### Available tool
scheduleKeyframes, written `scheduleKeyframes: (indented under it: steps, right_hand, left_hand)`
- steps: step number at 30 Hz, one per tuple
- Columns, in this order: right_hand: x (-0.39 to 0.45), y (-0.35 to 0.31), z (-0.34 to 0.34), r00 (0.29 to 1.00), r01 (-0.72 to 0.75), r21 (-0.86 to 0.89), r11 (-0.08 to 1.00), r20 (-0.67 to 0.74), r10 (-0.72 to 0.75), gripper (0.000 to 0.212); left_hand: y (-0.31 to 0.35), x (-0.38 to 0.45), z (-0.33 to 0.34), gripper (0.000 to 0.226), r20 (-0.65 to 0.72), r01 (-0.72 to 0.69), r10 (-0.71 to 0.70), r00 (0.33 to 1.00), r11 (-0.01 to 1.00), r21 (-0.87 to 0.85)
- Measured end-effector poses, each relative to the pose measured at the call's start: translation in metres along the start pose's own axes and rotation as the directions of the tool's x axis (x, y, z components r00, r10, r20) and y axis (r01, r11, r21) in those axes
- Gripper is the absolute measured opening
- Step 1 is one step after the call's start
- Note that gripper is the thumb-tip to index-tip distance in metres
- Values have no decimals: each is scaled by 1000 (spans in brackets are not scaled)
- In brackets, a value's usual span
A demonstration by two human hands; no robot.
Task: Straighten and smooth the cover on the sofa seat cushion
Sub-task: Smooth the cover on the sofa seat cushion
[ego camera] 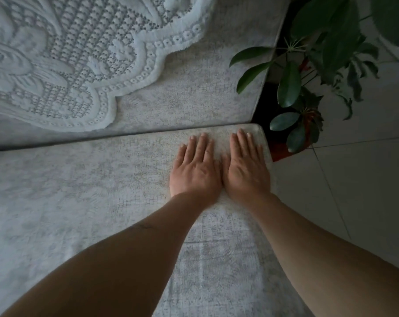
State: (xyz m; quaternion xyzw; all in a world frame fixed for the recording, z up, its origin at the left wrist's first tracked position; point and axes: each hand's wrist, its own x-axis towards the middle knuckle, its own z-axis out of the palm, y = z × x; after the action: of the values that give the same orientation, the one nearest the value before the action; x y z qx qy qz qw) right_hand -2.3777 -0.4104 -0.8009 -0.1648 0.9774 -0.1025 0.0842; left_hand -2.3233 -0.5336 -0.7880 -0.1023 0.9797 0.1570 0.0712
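The sofa seat cushion wears a pale grey patterned cover [84, 197] that fills the lower left of the head view. My left hand [195, 169] lies flat on the cover near the cushion's far right corner, fingers straight. My right hand [245, 167] lies flat beside it, thumbs touching, close to the cushion's right edge. Both palms press on the fabric and hold nothing. The cover under and around the hands looks flat, with a faint crease line nearer to me between the forearms.
The sofa back [194, 88] rises behind the seat, with a white lace throw [75, 56] draped over it. A potted plant [308, 76] with dark green leaves stands just past the cushion's right end. Grey floor tiles [354, 191] lie to the right.
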Motion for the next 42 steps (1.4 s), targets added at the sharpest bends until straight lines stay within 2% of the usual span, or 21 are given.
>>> scheduleKeyframes:
  steps: [5,7,9,10,11,14,16,22,26,27,28,30,32,36,42]
  right_hand:
    - [-46,11,-21,994,46,-20,999,101,-44,63]
    - [-60,8,-40,998,12,-7,1000,-55,-12,62]
    - [-72,-1,-56,964,-15,43,999,-266,26,62]
    - [-75,-5,-54,946,-13,72,997,-322,36,63]
    - [-82,-9,-44,948,-9,79,997,-317,34,63]
    - [-97,-10,4,992,-12,30,999,-126,15,66]
    - [-100,-1,27,996,-32,-17,999,-81,31,67]
    - [-101,-2,19,999,-28,-24,999,-25,27,68]
    - [-97,-20,-10,987,-98,-76,992,120,107,63]
    - [-97,-30,-20,989,-100,-63,993,103,106,62]
    - [-98,-40,-28,996,-87,-32,996,35,88,61]
    - [-102,-64,-36,982,-15,47,999,-185,24,60]
    - [-109,-80,-21,961,44,60,997,-274,-26,61]
    - [-123,-81,33,995,71,-95,993,-60,-77,67]
    - [-120,-87,28,999,32,-109,994,33,-29,70]
  left_hand:
    - [13,-50,-14,62,73,41,-37,997,998,-52]
    - [17,-63,-22,63,15,54,-53,998,993,-106]
    - [19,-72,-26,63,-82,43,-54,995,991,-130]
    - [19,-77,-22,62,-109,34,-49,993,991,-131]
    - [18,-84,-13,61,-103,20,-32,994,993,-115]
    - [10,-101,16,61,-18,5,-6,1000,1000,-28]
    - [7,-102,27,61,-31,13,-13,999,1000,-8]
    - [8,-102,19,63,19,1,0,1000,999,-34]
    - [-3,-103,-6,64,62,-14,18,998,998,-64]
    - [-9,-104,-14,63,27,5,-3,1000,997,-72]
    - [-16,-104,-20,63,-25,23,-25,999,996,-81]
    - [-30,-104,-27,63,-135,52,-63,989,995,-81]
    - [-49,-110,-24,64,-185,91,-104,977,993,-77]
    - [-72,-133,2,67,-69,87,-88,994,996,-24]
    - [-76,-133,0,67,-33,72,-73,997,997,-27]
